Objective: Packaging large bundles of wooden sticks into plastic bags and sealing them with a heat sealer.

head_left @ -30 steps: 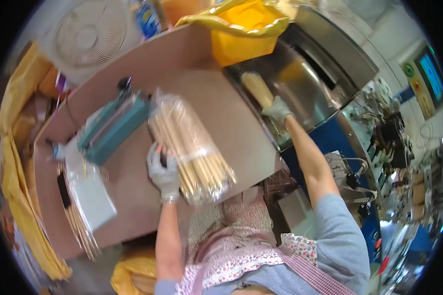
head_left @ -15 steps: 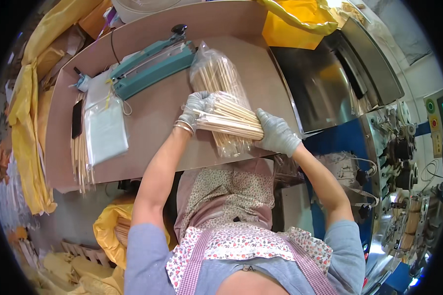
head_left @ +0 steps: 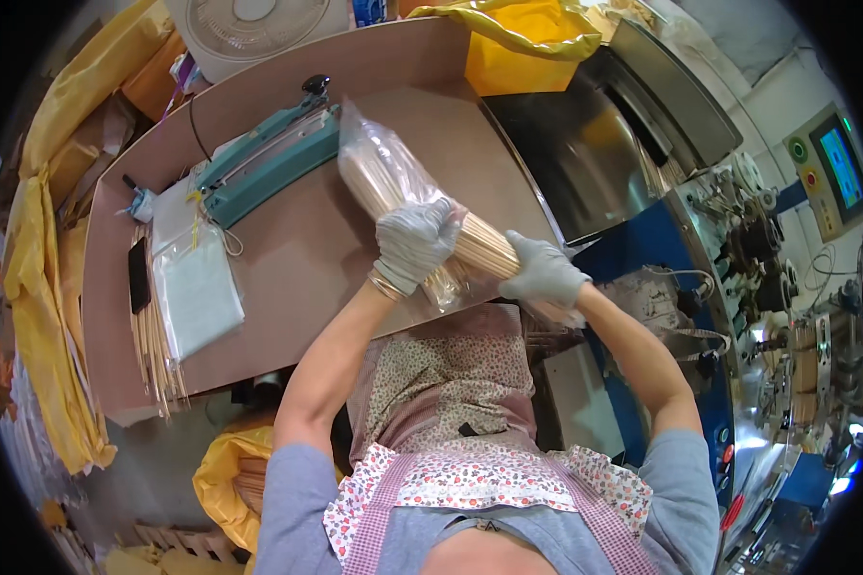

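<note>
A bundle of thin pale wooden sticks (head_left: pixel 486 249) slants between my two gloved hands over the table's front part. My left hand (head_left: pixel 416 243) has its fingers wrapped round the bundle's upper end. At the lower right end, my right hand (head_left: pixel 545 272) grips the same sticks, and some ends show below it. Beneath and behind the left hand lies a clear plastic bag of wooden sticks (head_left: pixel 374 163), its loose top pointing toward the far side. The left hand hides the middle of this bag.
A teal bag sealer (head_left: pixel 273 172) stands at the far left of the brown table (head_left: pixel 297 278). Clear plastic bags (head_left: pixel 197 287), a dark phone (head_left: pixel 139 275) and loose sticks (head_left: pixel 153 355) lie left. Yellow bag (head_left: pixel 523 57) sits far right; machinery (head_left: pixel 767 259) stands right.
The bundle has turned from nearly level to a slant down to the right. My left hand has shifted right and now covers its upper end. The view has also shifted.
</note>
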A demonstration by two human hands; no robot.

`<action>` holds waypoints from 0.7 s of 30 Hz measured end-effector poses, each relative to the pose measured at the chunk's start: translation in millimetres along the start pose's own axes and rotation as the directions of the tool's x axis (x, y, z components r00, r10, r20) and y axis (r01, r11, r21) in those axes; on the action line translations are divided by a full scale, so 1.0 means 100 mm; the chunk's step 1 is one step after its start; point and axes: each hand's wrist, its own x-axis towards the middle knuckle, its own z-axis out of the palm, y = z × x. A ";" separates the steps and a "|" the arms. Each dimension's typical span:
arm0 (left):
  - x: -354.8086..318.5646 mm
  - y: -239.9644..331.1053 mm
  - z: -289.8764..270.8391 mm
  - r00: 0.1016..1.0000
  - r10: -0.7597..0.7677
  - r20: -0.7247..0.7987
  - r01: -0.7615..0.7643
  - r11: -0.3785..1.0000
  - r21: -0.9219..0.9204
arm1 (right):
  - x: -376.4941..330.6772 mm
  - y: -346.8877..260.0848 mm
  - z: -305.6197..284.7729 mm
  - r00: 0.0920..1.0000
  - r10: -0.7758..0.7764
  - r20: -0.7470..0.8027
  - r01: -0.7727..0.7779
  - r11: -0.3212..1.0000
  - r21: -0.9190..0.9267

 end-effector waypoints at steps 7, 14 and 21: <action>-0.58 -0.28 -0.71 0.961 -0.273 -0.052 0.273 0.962 -0.005 | 0.45 -0.73 0.22 0.957 -0.156 -0.246 0.263 0.824 0.502; -1.35 -0.37 -1.06 0.785 -0.585 -0.205 0.613 0.783 0.111 | 0.77 -0.56 0.68 0.912 -0.399 -0.093 0.409 0.875 0.258; -1.56 0.00 -1.35 0.733 -0.667 -0.130 0.664 0.744 -0.074 | 0.43 -0.66 1.26 0.743 -0.581 -0.332 0.626 0.779 0.035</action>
